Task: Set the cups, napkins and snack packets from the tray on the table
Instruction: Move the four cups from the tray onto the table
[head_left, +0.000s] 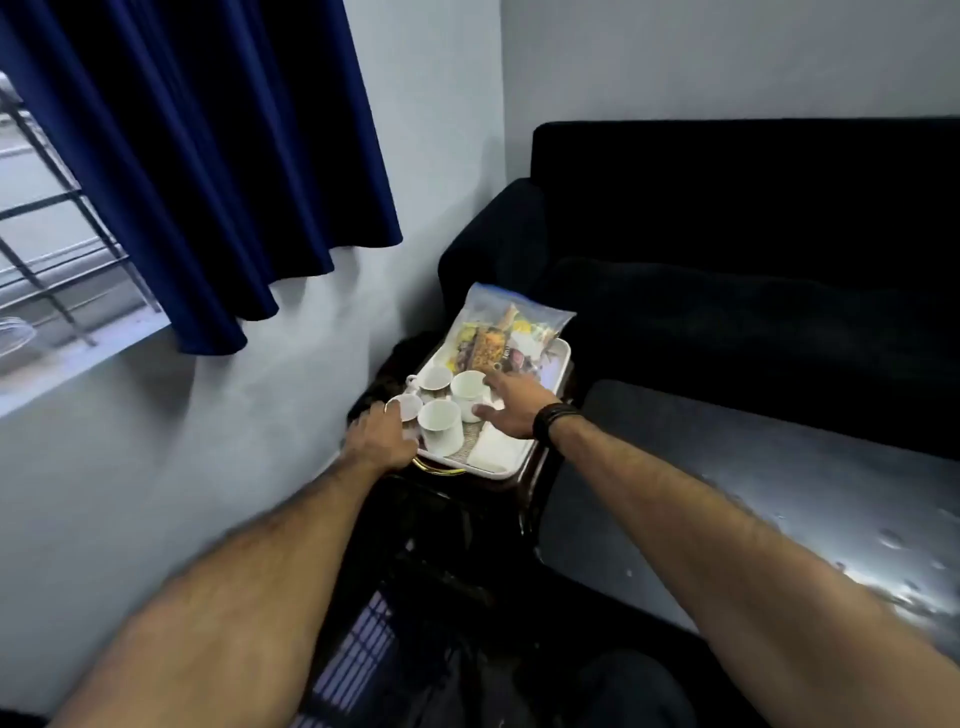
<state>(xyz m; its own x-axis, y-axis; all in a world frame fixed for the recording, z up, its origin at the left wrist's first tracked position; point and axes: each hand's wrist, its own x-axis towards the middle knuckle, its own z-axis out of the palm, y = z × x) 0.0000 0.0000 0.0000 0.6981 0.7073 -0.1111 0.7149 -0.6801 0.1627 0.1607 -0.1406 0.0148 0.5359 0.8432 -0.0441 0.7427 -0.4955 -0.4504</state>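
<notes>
Dim corner here, grey table (779, 467) on the right, dark sofa (727, 234) behind. Both arms reach in to the white tray (498, 470) on a small dark stand (535, 488). Left hand (382, 439) curls round a small cup (405, 406); right hand (511, 408) spreads open, fingertips touching a taller cup (469, 392). China, so probably light, slick and breakable, best taken by the body. Napkins (491, 449) sit under the wrist; snack packets (506, 332) crinkle at the far end. Handles mostly hidden, all blurred.
</notes>
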